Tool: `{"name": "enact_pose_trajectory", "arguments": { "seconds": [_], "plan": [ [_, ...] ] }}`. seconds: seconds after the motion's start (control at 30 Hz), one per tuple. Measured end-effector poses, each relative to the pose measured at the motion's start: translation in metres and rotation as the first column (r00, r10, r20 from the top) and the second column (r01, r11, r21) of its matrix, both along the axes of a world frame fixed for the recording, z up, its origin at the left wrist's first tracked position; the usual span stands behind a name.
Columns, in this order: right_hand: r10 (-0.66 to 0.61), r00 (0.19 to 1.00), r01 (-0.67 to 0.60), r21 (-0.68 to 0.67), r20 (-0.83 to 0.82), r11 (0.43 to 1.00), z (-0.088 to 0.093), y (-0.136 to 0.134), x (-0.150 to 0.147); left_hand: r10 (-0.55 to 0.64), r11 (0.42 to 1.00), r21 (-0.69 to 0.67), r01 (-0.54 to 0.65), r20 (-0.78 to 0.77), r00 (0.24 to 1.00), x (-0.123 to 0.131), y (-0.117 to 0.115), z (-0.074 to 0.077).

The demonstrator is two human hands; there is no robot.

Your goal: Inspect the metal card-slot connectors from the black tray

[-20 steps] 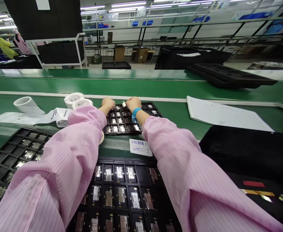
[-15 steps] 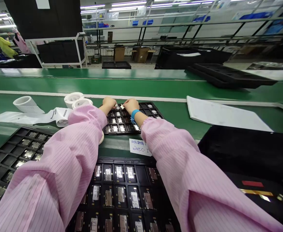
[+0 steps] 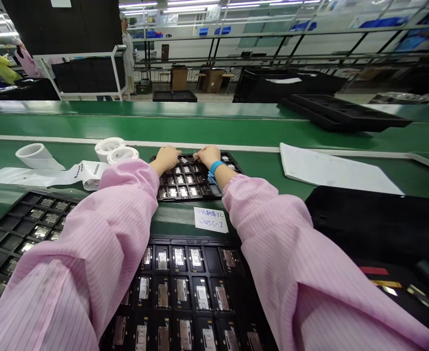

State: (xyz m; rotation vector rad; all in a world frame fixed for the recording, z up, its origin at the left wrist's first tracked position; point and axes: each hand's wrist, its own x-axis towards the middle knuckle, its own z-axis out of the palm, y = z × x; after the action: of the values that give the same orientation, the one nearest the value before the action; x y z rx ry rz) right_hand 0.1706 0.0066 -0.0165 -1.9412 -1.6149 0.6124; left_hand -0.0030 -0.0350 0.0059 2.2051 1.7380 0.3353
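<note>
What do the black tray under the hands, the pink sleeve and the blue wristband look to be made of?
The black tray looks like moulded plastic: thin, regular formed pockets, dull sheen. The left sleeve looks like striped synthetic cleanroom fabric: soft folds, fine pinstripes. The blue wristband seems smooth plastic or rubber; hard to tell.

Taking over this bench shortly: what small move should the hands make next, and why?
Probably slide the right hand, blue-wristbanded, one pocket along the black plastic tray, since its fingers rest on the tray's far row, whose silver parts sit in their pockets.
</note>
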Motion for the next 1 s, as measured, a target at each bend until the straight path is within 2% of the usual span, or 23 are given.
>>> {"name": "enact_pose_trajectory", "arguments": {
  "seconds": [0.07,0.17,0.33,0.43,0.53,0.7,0.83,1.0],
  "plan": [
    [-0.003,0.998,0.005,-0.030,0.062,1.000,-0.005,0.001,0.004,-0.102,0.995,-0.001,0.103,-0.092,0.991,-0.001,-0.004,-0.002],
    [0.023,0.991,-0.015,-0.063,0.132,0.998,-0.009,0.002,0.004,-0.193,0.981,-0.012,0.194,-0.204,0.960,0.000,-0.005,-0.003],
    [0.070,0.973,-0.059,-0.056,0.221,0.997,-0.012,-0.003,-0.001,-0.208,0.975,0.006,0.222,-0.315,0.926,-0.004,-0.005,-0.001],
    [0.096,0.958,-0.101,0.006,0.272,0.995,-0.013,-0.009,-0.003,-0.133,0.986,0.047,0.157,-0.335,0.933,-0.011,-0.006,0.002],
    [0.176,0.937,-0.206,0.071,0.302,0.976,-0.011,-0.014,-0.007,-0.019,0.995,0.084,0.048,-0.323,0.946,-0.019,-0.004,0.003],
    [0.308,0.896,-0.348,0.076,0.319,0.934,-0.009,-0.020,-0.015,0.113,0.993,0.064,-0.099,-0.255,0.960,-0.025,0.000,-0.002],
    [0.324,0.893,-0.360,0.063,0.312,0.931,-0.006,-0.023,-0.016,0.181,0.983,0.033,-0.178,-0.190,0.965,-0.021,0.003,-0.006],
    [0.284,0.910,-0.324,0.091,0.302,0.942,0.007,-0.028,-0.008,0.223,0.973,-0.033,-0.228,-0.103,0.969,-0.019,0.005,-0.001]
  ]
}}
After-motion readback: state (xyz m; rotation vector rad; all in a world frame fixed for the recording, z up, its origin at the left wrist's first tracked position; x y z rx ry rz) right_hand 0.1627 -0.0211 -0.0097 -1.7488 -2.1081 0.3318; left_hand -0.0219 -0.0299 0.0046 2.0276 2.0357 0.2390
